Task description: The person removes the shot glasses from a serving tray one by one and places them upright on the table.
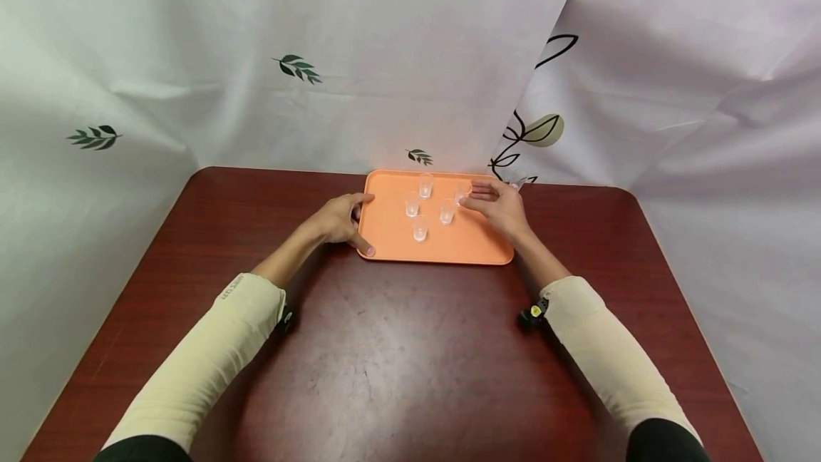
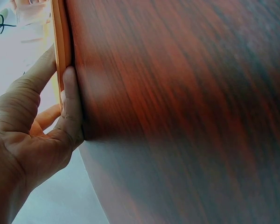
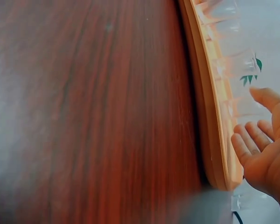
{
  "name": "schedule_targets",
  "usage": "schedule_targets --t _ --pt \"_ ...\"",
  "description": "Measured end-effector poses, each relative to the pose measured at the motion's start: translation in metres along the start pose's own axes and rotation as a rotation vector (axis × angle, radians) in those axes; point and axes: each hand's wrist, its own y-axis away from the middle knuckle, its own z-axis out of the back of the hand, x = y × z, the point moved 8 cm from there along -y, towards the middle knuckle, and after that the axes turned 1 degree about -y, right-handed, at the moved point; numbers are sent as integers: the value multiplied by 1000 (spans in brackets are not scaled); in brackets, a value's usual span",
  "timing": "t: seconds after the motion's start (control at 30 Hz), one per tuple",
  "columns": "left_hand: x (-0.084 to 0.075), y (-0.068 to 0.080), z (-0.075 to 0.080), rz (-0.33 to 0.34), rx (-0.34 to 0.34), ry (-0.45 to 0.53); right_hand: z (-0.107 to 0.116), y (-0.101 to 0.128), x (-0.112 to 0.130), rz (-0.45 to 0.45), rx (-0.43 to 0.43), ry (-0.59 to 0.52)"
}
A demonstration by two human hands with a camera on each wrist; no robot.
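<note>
An orange tray (image 1: 474, 241) lies near the table's back edge, bearing several small clear cups, among them a front cup (image 1: 420, 229) and a back cup (image 1: 426, 185). My left hand (image 1: 336, 219) grips the tray's left end, the thumb over the front left corner. Seen from the left wrist, fingers (image 2: 71, 88) lie against the orange rim. Over the tray's right part, my right hand (image 1: 500, 207) has its thumb and fingers spread apart beside the rear right cup (image 1: 461, 193). In the right wrist view those fingers (image 3: 252, 140) are loosely extended.
A further clear item (image 1: 521, 182) shows behind my right hand, past the tray's right back corner. The dark red wooden table (image 1: 410, 348) extends toward me. White cloth (image 1: 385, 34) with leaf prints hangs right behind the table's back edge.
</note>
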Motion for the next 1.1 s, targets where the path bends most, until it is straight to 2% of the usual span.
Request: schedule_targets --t 0.1,0.3,0.4,0.53,0.8,1.03,1.1 --pt "-11 9 3 -4 14 -7 -4 -3 1 -2 -4 13" --pt "23 -18 -6 -18 -10 35 -8 -6 0 15 -19 24" --pt "29 -23 -8 -21 -19 31 -8 -7 0 21 -24 29" --pt "23 -18 -6 -8 -8 22 -6 -4 1 20 -36 32" --pt "-9 7 2 3 13 24 4 5 4 52 -59 3" --pt "0 0 1 -7 -1 -3 17 12 2 45 -70 -30" --pt "-5 3 2 -10 12 -2 21 14 2 45 -72 -45"
